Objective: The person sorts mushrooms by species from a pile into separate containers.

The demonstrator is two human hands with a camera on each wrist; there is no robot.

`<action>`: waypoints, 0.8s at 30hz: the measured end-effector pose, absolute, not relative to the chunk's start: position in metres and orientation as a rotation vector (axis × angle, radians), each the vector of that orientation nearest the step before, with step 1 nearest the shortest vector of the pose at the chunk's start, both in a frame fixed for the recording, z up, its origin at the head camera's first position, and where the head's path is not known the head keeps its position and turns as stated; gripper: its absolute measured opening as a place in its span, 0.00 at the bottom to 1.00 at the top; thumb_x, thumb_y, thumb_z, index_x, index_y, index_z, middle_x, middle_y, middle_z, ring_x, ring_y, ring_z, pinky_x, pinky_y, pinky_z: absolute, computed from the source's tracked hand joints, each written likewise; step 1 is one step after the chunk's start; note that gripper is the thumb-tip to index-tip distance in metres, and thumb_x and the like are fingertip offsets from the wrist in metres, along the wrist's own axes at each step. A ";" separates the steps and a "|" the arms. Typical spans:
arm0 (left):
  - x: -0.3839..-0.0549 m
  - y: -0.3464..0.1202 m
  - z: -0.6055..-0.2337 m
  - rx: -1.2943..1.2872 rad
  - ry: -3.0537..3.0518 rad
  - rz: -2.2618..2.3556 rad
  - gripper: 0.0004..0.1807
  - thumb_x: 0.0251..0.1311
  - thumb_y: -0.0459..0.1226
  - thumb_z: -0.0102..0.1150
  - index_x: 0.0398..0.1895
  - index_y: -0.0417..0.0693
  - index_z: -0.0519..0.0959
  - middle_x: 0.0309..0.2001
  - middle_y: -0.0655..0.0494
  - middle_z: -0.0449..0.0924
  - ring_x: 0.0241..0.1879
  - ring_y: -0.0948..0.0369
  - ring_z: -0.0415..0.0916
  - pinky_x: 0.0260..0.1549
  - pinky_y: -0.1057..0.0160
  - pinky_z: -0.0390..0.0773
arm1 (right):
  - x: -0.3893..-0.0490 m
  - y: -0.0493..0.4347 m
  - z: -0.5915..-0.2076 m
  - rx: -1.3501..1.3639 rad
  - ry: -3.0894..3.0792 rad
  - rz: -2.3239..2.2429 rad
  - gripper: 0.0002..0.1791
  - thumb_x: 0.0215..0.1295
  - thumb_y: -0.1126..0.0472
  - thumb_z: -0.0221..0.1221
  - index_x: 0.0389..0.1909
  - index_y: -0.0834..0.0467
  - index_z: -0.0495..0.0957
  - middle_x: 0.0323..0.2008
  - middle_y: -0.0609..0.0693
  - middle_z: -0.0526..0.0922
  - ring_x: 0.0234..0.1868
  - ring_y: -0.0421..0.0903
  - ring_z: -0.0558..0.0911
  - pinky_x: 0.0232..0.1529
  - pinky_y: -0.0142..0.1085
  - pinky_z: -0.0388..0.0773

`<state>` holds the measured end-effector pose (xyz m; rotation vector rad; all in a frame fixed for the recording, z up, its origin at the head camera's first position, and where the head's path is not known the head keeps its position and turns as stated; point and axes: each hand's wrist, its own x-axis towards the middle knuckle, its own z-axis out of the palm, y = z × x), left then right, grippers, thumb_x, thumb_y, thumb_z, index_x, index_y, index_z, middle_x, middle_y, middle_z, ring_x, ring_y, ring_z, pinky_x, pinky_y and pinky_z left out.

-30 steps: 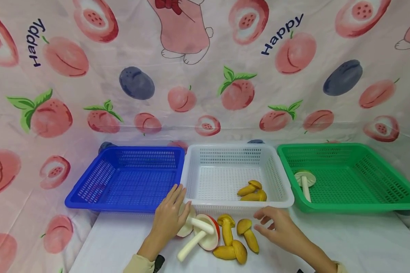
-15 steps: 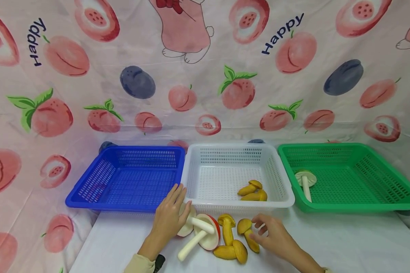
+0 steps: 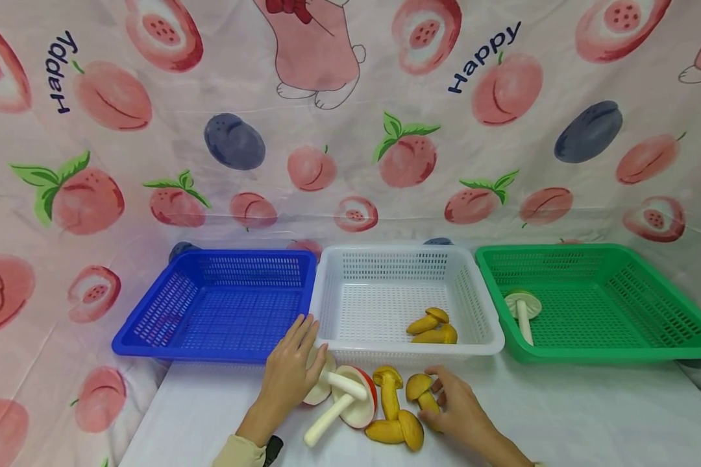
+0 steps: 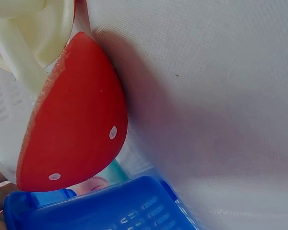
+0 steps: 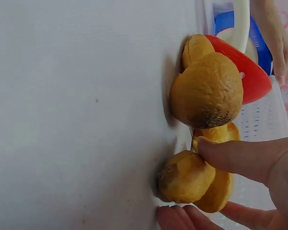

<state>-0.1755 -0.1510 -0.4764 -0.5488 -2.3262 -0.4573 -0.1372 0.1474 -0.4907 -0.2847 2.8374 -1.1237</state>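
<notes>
My left hand, fingers extended, lies over the near corner where the blue and white baskets meet. Beside its thumb are two red-capped toy mushrooms with white stems; one's pale underside faces up, and the other is partly covered by the hand. In the left wrist view a red cap with white spots fills the near side. The right hand pinches a yellow-brown mushroom on the cloth, thumb on one side and fingers on the other. Two more yellow mushrooms lie just left of it, one upright in view, one sideways.
A blue basket, a white basket and a green basket stand side by side behind the hands. Two yellow mushrooms lie in the white one, a pale-stemmed mushroom in the green one. A fruit-printed cloth hangs behind.
The right hand has moved left and down from beside the rightmost yellow mushroom on the cloth until its thumb and fingers straddle it. The left hand has stayed in place.
</notes>
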 end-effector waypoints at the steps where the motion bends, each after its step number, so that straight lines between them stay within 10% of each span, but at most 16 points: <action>1: -0.176 -0.151 -0.476 -0.549 -2.324 -0.455 0.24 0.53 0.43 0.54 0.51 0.37 0.73 0.54 0.44 0.70 0.56 0.49 0.65 0.45 0.49 0.71 | -0.138 0.147 -0.492 -0.280 2.841 -1.120 0.33 0.34 0.60 0.71 0.45 0.58 0.69 0.28 0.46 0.73 0.24 0.40 0.69 0.23 0.30 0.68; 24: -0.175 -0.151 -0.479 -0.539 -2.318 -0.445 0.25 0.55 0.45 0.51 0.51 0.38 0.73 0.54 0.45 0.70 0.57 0.51 0.64 0.43 0.48 0.72 | -0.136 0.150 -0.477 -0.391 2.864 -1.136 0.30 0.34 0.66 0.66 0.45 0.56 0.71 0.28 0.45 0.74 0.26 0.41 0.71 0.22 0.29 0.72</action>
